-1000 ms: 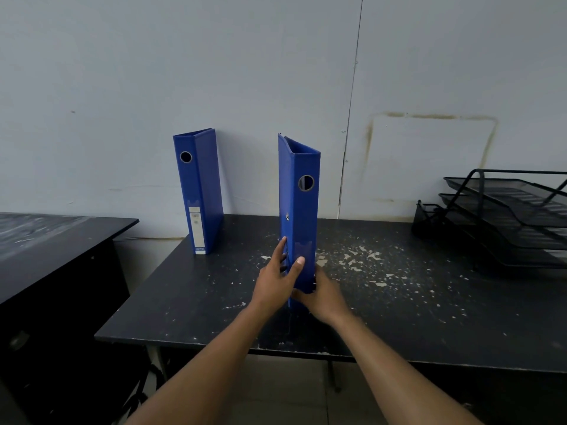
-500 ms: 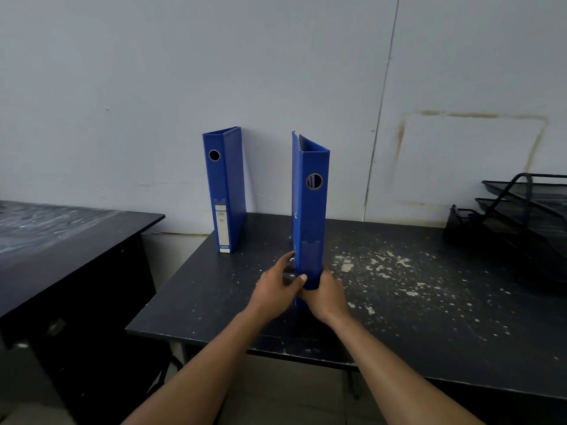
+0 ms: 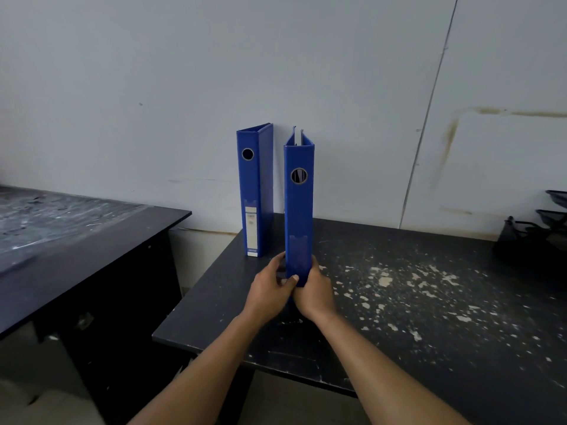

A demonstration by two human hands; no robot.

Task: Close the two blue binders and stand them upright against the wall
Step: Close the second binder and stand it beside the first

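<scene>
The second binder [image 3: 299, 207] is held upright, spine toward the camera, and clamped low at its base between the left hand [image 3: 270, 289] and the right hand [image 3: 313, 291]. The left fingers are wrapped round the left cover with the thumb across the spine's bottom edge; the right fingers are curled round the right cover. A firm two-sided grip is judged, probably so the covers stay pressed shut and the tall, narrow body is steered from the bottom without toppling. At the top the two covers are seen slightly parted, with a pale gap between them, so closure looks only loosely held. The first binder [image 3: 254, 188] is already stood on the black table [image 3: 429, 302], spine out, its back at or very near the wall [image 3: 184, 87]; contact cannot be confirmed. The held binder is just to its right and nearer the viewer, away from the wall; whether its bottom is on the table or lifted cannot be told, since it is hidden by the hands. What's left, as judged: it must be pushed back to the wall and parked beside the first. Risk: a tip-over on release if the covers splay. Wire trays [image 3: 549, 222] sit well apart at the right edge, no interference expected.
</scene>
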